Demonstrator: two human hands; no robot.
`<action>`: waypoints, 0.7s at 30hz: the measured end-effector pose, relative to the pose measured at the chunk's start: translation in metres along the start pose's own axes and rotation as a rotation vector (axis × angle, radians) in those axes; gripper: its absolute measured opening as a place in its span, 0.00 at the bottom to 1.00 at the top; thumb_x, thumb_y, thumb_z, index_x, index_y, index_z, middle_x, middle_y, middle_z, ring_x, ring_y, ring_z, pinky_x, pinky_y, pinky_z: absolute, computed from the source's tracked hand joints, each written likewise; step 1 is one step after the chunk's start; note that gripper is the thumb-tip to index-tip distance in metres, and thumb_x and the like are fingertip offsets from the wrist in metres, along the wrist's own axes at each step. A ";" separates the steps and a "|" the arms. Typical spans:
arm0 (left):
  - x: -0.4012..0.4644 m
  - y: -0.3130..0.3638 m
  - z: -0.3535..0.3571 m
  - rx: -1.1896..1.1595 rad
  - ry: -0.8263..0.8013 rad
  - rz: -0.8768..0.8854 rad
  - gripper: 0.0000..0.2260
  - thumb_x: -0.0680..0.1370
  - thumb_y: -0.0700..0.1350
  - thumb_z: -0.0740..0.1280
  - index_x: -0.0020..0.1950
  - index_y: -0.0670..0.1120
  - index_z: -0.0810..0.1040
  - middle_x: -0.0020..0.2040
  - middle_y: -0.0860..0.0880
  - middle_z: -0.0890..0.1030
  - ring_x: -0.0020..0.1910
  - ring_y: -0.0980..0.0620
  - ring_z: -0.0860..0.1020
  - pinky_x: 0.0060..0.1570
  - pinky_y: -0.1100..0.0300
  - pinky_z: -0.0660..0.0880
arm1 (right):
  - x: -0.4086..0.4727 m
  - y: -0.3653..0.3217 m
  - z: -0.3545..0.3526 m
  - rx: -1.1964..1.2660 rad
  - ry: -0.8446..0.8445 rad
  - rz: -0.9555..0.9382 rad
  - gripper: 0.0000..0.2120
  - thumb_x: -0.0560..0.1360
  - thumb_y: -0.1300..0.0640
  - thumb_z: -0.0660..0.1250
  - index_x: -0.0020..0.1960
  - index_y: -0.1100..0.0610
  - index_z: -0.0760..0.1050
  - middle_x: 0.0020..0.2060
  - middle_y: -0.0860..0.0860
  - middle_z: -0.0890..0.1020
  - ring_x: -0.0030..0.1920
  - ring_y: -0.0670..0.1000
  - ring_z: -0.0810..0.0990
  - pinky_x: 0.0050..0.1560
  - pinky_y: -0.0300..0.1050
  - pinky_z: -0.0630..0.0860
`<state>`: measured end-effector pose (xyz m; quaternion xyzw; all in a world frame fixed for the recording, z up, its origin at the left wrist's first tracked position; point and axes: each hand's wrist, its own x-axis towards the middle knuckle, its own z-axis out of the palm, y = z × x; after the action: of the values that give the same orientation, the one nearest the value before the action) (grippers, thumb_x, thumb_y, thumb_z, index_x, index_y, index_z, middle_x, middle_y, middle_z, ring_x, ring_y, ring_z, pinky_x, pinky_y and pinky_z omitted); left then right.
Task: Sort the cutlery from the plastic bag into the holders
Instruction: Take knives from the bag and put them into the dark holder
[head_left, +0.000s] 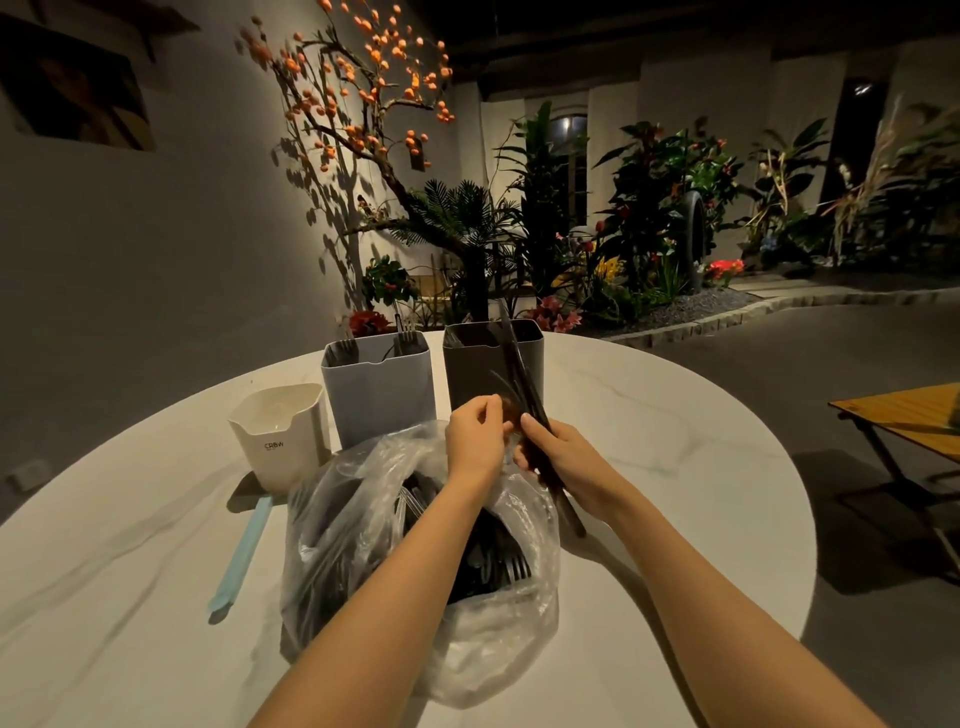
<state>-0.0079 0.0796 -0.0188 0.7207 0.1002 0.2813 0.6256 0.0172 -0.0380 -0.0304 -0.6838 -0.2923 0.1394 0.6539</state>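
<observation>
A clear plastic bag (363, 519) full of dark cutlery lies on the round white table (675, 441), with fork tines (514, 569) showing at its mouth. Behind it stand three holders: a white one (280, 441), a grey-blue one (379, 395) with forks sticking up, and a dark brown one (478, 364). My right hand (561, 457) grips a bundle of long dark chopsticks (524, 379) slanting up over the brown holder. My left hand (475, 436) pinches a dark piece at the bundle's lower part, fingers curled; what it holds is unclear.
A pale blue utensil (241, 556) lies flat on the table left of the bag. A wooden folding table (914, 415) stands on the right. Plants and an orange-fruited tree (363, 104) fill the background against the wall.
</observation>
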 end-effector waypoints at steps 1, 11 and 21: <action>-0.001 0.002 -0.001 -0.020 0.020 -0.003 0.13 0.83 0.44 0.58 0.41 0.42 0.77 0.39 0.47 0.78 0.38 0.52 0.78 0.39 0.61 0.76 | -0.002 -0.001 0.000 0.003 -0.011 0.022 0.18 0.82 0.48 0.55 0.48 0.60 0.75 0.32 0.51 0.78 0.32 0.46 0.75 0.36 0.36 0.73; -0.015 0.004 -0.009 -0.026 -0.010 -0.056 0.11 0.81 0.48 0.63 0.46 0.41 0.76 0.42 0.42 0.81 0.41 0.47 0.82 0.37 0.58 0.80 | -0.012 -0.005 0.005 0.111 -0.063 0.194 0.20 0.82 0.48 0.57 0.53 0.64 0.77 0.41 0.56 0.81 0.41 0.52 0.80 0.44 0.42 0.77; -0.019 0.006 -0.013 -0.171 -0.014 -0.057 0.13 0.81 0.48 0.63 0.39 0.44 0.75 0.30 0.50 0.77 0.28 0.54 0.75 0.31 0.61 0.74 | -0.019 -0.008 -0.001 0.169 -0.169 0.290 0.20 0.80 0.47 0.60 0.54 0.65 0.76 0.41 0.60 0.77 0.39 0.57 0.75 0.45 0.44 0.75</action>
<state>-0.0316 0.0796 -0.0181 0.6636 0.0917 0.2658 0.6933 0.0011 -0.0497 -0.0265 -0.6473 -0.2319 0.3131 0.6552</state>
